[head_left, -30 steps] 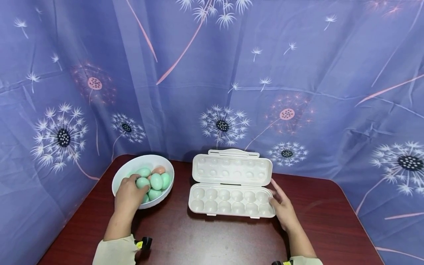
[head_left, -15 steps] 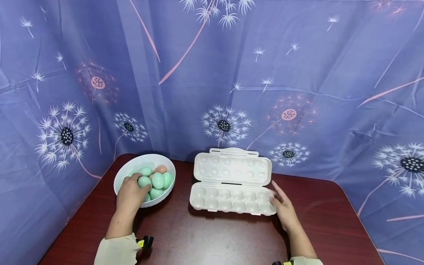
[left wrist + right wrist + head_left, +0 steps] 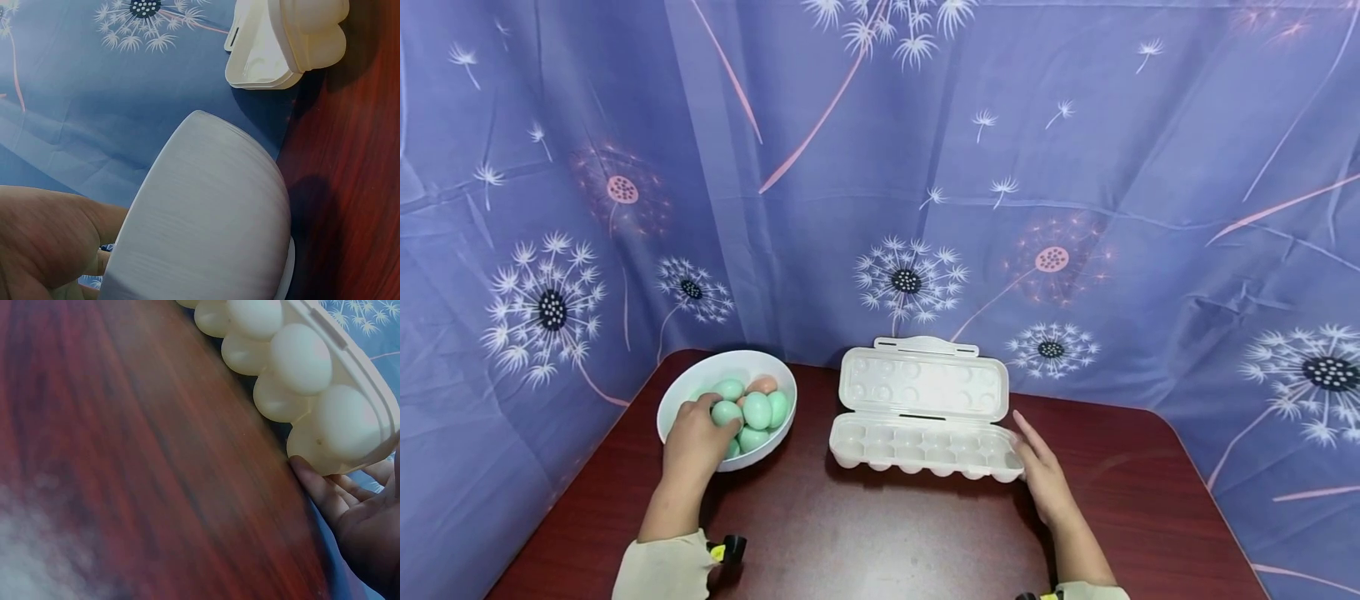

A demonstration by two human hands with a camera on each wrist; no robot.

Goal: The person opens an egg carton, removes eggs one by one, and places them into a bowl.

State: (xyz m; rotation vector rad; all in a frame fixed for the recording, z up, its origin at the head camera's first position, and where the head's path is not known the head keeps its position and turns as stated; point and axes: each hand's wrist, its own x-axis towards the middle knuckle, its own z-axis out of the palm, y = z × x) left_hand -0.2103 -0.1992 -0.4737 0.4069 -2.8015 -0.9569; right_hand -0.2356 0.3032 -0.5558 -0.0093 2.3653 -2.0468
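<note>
A white bowl (image 3: 672, 398) on the left of the table holds several green eggs (image 3: 758, 410) and an orange-brown one (image 3: 763, 384). Reaching inside it, my left hand (image 3: 691, 437) has thumb and fingers around a green egg (image 3: 726, 412); in the left wrist view the bowl wall hides the fingertips. A white plastic egg carton (image 3: 925, 443) stands with its lid (image 3: 923, 385) raised and its cups bare. My right hand (image 3: 1047, 483) grips the carton's right end, thumb low against the end cup in the right wrist view. The carton's front tips up, showing the undersides of its cups.
The dark red wooden table (image 3: 880, 542) has rounded far corners. Behind it and along the left hangs a blue curtain (image 3: 820, 275) with dandelion prints, close to the raised lid and the bowl.
The carton's front edge has tilted upward in my right hand, so its cup undersides now show and the lid leans with it. My left hand has stayed at the same egg.
</note>
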